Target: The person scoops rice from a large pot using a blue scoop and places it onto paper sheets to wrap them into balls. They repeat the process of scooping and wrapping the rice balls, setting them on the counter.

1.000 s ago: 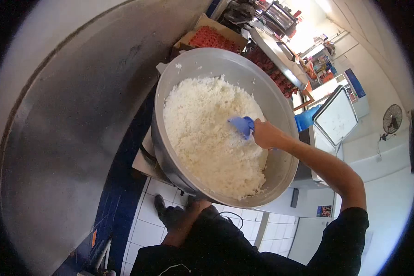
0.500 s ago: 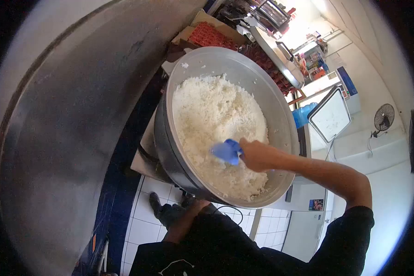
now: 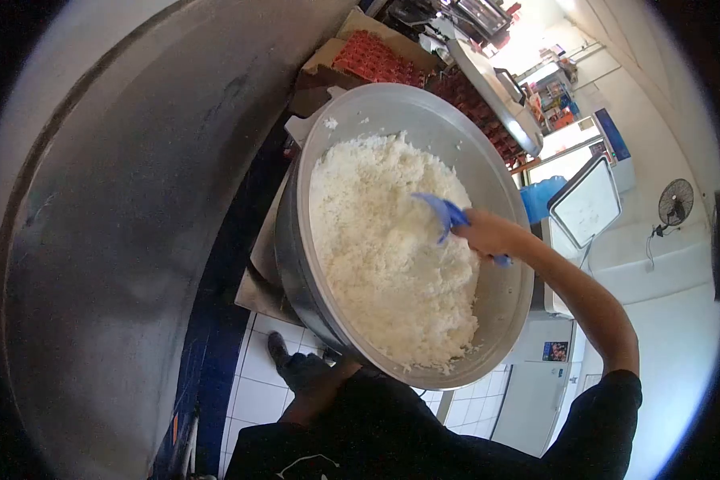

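A large metal pot (image 3: 300, 200) full of cooked white rice (image 3: 376, 256) stands in front of me. My right hand (image 3: 492, 232) is closed around the handle of a blue plastic scoop (image 3: 454, 214), whose end sticks out below the fist. The scoop is tilted over the rice at the pot's right side, its edge at the rice surface; whether it carries rice I cannot make out. My left hand (image 3: 342, 372) is low beside the near outer side of the pot, its fingers hidden.
A big grey metal surface (image 3: 120, 208) fills the left. Behind the pot are red egg trays (image 3: 376, 58) in a cardboard box and a large round lid (image 3: 492, 88). A blue water jug (image 3: 542, 197), a white-faced panel (image 3: 586, 202) and a wall fan (image 3: 676, 202) are at right.
My right hand has moved the scoop up and to the right across the rice, and the scoop has turned. The left hand stays low beside the pot. The view has shifted slightly.
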`<act>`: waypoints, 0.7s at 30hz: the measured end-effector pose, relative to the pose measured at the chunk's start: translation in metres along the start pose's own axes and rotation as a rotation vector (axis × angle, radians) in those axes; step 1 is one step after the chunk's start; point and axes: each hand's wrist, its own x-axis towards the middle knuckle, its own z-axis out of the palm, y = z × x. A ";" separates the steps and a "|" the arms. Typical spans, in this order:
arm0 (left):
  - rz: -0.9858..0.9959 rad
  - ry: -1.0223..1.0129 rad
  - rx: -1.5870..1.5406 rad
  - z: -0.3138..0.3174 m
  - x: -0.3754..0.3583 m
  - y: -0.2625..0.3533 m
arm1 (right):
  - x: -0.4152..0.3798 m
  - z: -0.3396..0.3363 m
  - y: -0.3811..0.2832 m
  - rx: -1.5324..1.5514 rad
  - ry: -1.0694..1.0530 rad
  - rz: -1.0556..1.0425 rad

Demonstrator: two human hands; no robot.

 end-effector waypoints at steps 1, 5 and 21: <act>0.006 -0.004 -0.004 0.000 0.000 0.001 | 0.006 0.001 -0.005 -0.010 0.163 0.114; 0.015 -0.012 -0.009 -0.002 0.000 0.004 | 0.032 0.054 -0.048 -0.018 0.187 -0.185; 0.008 -0.047 0.001 -0.006 0.016 0.003 | -0.035 0.067 -0.019 0.740 -0.705 -0.048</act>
